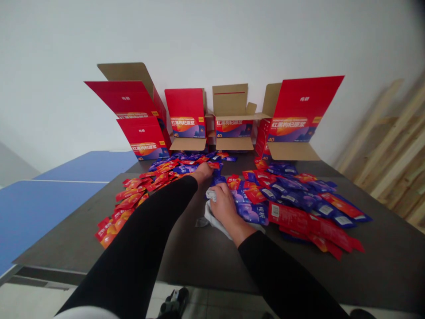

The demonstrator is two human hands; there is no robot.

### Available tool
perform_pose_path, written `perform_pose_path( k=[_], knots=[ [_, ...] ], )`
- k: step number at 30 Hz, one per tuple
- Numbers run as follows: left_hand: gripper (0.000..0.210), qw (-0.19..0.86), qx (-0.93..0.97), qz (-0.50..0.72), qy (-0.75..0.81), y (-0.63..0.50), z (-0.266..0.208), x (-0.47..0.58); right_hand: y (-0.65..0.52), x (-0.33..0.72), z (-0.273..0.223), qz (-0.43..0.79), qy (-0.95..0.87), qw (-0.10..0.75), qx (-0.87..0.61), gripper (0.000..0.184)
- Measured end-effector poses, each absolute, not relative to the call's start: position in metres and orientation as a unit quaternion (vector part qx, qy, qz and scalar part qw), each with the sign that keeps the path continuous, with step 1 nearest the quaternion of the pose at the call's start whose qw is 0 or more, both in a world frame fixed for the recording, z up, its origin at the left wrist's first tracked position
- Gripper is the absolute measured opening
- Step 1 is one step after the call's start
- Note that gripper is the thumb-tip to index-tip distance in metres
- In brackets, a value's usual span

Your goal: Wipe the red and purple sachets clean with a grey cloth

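My right hand (225, 207) is closed around a bunched white cloth (212, 217), part of which spreads on the dark table under the palm. Farther away, my left hand (203, 172) reaches in at the edge of the left heap of pouches, beside a red pouch (215, 165). Its fingertips are hidden, so whether it grips a pouch does not show. Just right of my right hand lie purple-blue pouches (252, 213). A small clear scrap (202, 222) rests by the cloth's left edge.
Red and blue pouches form a left heap (162, 175) and a right heap (292, 195). Several open red cartons, such as one at left (142, 137) and one at right (292, 119), stand against the wall. A blue table (83, 170) adjoins at left; wooden slats (395, 150) lean at right.
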State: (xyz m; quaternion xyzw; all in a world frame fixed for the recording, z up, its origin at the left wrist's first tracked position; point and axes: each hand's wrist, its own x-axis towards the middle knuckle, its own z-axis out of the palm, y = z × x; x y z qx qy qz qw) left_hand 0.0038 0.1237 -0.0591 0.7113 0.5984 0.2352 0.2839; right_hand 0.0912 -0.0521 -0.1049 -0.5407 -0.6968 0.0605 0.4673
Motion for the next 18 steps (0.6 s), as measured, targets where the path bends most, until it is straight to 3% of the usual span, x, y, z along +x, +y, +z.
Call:
perform_pose_path(
  k=[3,7,11,18],
  knots=[
    [0.040,0.237,0.707,0.206,0.634,0.126,-0.069,0.001,-0.053,0.092,-0.105,0.064,-0.697,0.468,-0.539,0.036],
    [0.058,0.197,0.706,0.208,0.647,0.122,-0.078,0.009,-0.054,0.092,-0.104,0.070,-0.698,0.467,-0.538,0.034],
    [0.071,0.194,0.695,0.223,0.655,0.120,-0.081,0.020,-0.055,0.092,-0.104,0.072,-0.695,0.472,-0.537,0.032],
    [0.075,0.183,0.689,0.193,0.674,0.125,-0.081,0.039,-0.054,0.093,-0.106,0.075,-0.694,0.478,-0.534,0.033]
  ],
)
